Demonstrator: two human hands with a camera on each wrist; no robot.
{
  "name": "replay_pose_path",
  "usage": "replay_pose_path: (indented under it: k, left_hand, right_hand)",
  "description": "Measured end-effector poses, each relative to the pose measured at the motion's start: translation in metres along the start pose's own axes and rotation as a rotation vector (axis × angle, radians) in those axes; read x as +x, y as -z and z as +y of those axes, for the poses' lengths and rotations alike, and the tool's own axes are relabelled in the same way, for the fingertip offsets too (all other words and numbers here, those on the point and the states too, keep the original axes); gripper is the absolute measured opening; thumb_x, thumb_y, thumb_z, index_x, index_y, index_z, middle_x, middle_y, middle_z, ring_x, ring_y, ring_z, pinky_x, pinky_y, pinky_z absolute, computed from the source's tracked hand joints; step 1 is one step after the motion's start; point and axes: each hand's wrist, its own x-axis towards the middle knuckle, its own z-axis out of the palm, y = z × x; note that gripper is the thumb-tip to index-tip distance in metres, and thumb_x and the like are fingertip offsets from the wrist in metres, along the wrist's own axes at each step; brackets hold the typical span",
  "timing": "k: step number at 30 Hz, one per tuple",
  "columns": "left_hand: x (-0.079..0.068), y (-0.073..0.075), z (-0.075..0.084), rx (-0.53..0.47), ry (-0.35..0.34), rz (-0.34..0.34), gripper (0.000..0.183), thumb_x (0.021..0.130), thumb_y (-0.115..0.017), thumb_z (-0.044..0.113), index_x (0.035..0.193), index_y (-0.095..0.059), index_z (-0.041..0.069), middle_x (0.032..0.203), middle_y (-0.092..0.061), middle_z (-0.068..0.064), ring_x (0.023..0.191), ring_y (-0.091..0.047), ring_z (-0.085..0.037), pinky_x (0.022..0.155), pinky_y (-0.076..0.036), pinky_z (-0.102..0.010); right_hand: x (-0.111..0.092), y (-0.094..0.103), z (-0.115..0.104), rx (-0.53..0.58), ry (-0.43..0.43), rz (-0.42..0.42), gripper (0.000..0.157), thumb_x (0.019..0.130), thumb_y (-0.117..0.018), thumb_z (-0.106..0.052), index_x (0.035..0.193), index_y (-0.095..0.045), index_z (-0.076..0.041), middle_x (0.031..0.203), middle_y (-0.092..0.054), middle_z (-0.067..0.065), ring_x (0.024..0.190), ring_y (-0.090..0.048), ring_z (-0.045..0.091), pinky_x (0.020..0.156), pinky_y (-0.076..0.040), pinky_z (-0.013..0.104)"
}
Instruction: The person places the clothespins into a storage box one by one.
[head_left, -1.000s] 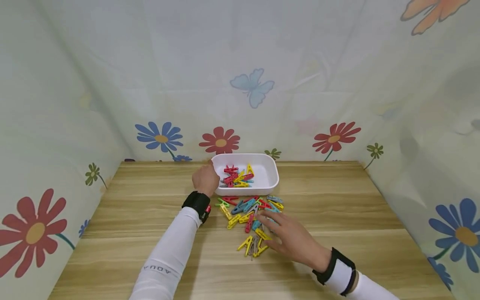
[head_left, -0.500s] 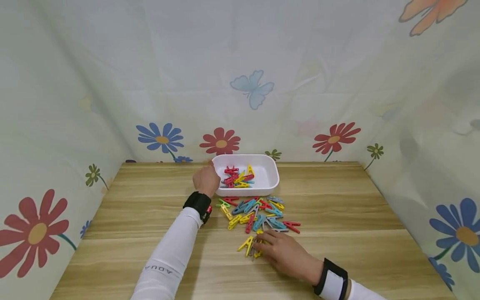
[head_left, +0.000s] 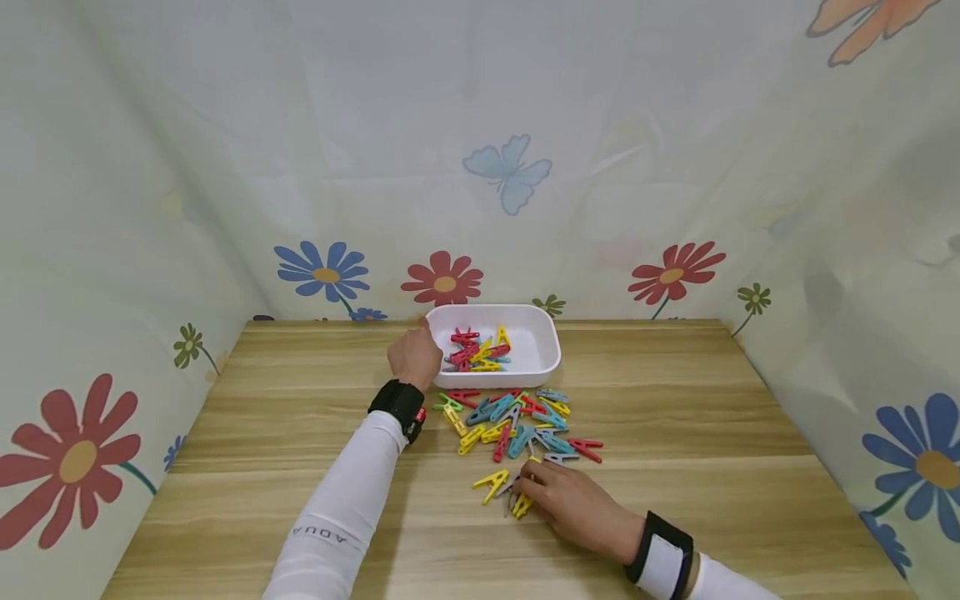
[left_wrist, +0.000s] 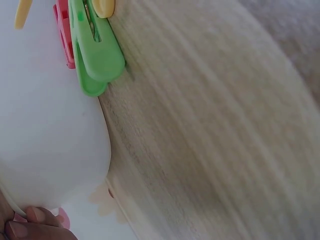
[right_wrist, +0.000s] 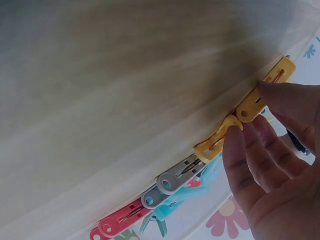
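My left hand point(head_left: 416, 357) grips the left end of a white plastic tray point(head_left: 542, 346), with its fingertips at the rim in the left wrist view. Red, yellow and blue clothespins lie inside. My right hand point(head_left: 581, 507) is low over the near end of a loose heap of clothespins in front of the tray. In the right wrist view, its thumb and fingers pinch a yellow clothespin point(right_wrist: 250, 106). Another yellow clothespin point(right_wrist: 215, 140) lies by the index fingertip, with a grey clothespin point(right_wrist: 172, 180) beyond. A yellow clothespin point(head_left: 491, 482) lies left of the fingers.
More clothespins, among them a red clothespin point(head_left: 587, 448) and a green clothespin point(left_wrist: 102, 55), lie between the right hand and the tray. The wooden tabletop point(head_left: 675, 400) meets flower-printed cloth point(head_left: 360, 167) at the back and both sides.
My right hand has drawn back from the heap's middle to its near end, and its spread fingers have closed in. The clothespins there have shifted slightly. My left hand stays at the tray.
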Motion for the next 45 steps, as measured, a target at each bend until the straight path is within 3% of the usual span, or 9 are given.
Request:
replay_pose_path:
  k: [10, 15, 19, 24, 30, 36, 40, 45]
  left_hand:
    - [-0.001, 0.001, 0.000, -0.004, -0.001, -0.017, 0.053, 0.092, -0.061, 0.023, 0.141, -0.051, 0.006, 0.091, -0.073, -0.016, 0.076, -0.071, -0.030, 0.064, -0.056, -0.044]
    - [-0.001, 0.003, 0.000, -0.022, -0.012, -0.012, 0.053, 0.092, -0.060, 0.020, 0.142, -0.050, 0.005, 0.092, -0.073, -0.018, 0.077, -0.071, -0.032, 0.064, -0.056, -0.045]
    - [-0.001, 0.004, 0.000, -0.019, -0.010, -0.020, 0.052, 0.093, -0.060, 0.021, 0.141, -0.050, 0.005, 0.092, -0.073, -0.017, 0.076, -0.071, -0.032, 0.064, -0.056, -0.044]
    - [-0.001, 0.004, 0.000, -0.015, -0.010, -0.028, 0.053, 0.093, -0.059, 0.022, 0.142, -0.049, 0.005, 0.090, -0.073, -0.017, 0.075, -0.070, -0.031, 0.063, -0.056, -0.043]
    - [-0.001, 0.003, 0.001, 0.021, -0.026, -0.035, 0.056, 0.093, -0.060, 0.024, 0.144, -0.047, 0.005, 0.081, -0.071, -0.014, 0.068, -0.068, -0.028, 0.057, -0.054, -0.040]
    - [0.000, 0.004, 0.004, 0.054, -0.048, -0.039, 0.058, 0.093, -0.061, 0.025, 0.145, -0.046, 0.004, 0.080, -0.071, -0.013, 0.064, -0.067, -0.025, 0.054, -0.052, -0.037]
    - [0.000, 0.004, 0.003, 0.062, -0.041, -0.026, 0.059, 0.092, -0.062, 0.026, 0.146, -0.046, 0.005, 0.079, -0.070, -0.012, 0.063, -0.066, -0.024, 0.054, -0.051, -0.036]
    - [0.000, 0.001, -0.003, 0.050, -0.057, -0.014, 0.058, 0.092, -0.061, 0.024, 0.144, -0.047, 0.003, 0.074, -0.068, -0.012, 0.061, -0.065, -0.025, 0.051, -0.049, -0.036]
  right_hand:
    - [0.000, 0.000, 0.000, 0.017, 0.059, 0.029, 0.015, 0.094, -0.063, -0.012, 0.106, -0.068, -0.019, 0.106, -0.062, -0.004, 0.095, -0.063, 0.010, 0.081, -0.055, 0.029]
    - [0.000, 0.003, -0.001, 0.054, 0.083, 0.021, 0.024, 0.088, -0.066, -0.001, 0.103, -0.069, -0.018, 0.104, -0.063, -0.005, 0.092, -0.062, 0.007, 0.079, -0.055, 0.028]
    - [0.000, 0.011, -0.005, 0.085, 0.086, 0.013, 0.031, 0.084, -0.066, 0.005, 0.105, -0.069, -0.018, 0.104, -0.063, -0.005, 0.092, -0.062, 0.007, 0.080, -0.055, 0.028]
    - [0.006, 0.030, -0.010, 0.110, 0.110, 0.068, 0.026, 0.086, -0.067, 0.002, 0.103, -0.068, -0.018, 0.104, -0.062, -0.005, 0.091, -0.060, 0.006, 0.079, -0.054, 0.024]
    - [0.023, 0.065, 0.000, 0.042, 0.154, 0.256, 0.024, 0.082, -0.073, 0.002, 0.098, -0.069, -0.016, 0.101, -0.064, -0.002, 0.087, -0.063, 0.008, 0.073, -0.055, 0.023]
    - [0.047, 0.101, 0.023, 0.045, 0.160, 0.439, 0.022, 0.078, -0.076, 0.007, 0.093, -0.069, -0.007, 0.095, -0.064, 0.005, 0.081, -0.062, 0.013, 0.070, -0.056, 0.027]
    - [0.068, 0.109, 0.041, 0.039, 0.087, 0.469, 0.016, 0.082, -0.074, 0.002, 0.095, -0.070, -0.007, 0.096, -0.064, 0.005, 0.080, -0.064, 0.014, 0.071, -0.057, 0.028]
    - [0.098, 0.097, 0.064, 0.031, 0.002, 0.454, 0.012, 0.087, -0.070, 0.000, 0.095, -0.069, -0.008, 0.096, -0.064, 0.005, 0.083, -0.065, 0.017, 0.074, -0.056, 0.031]
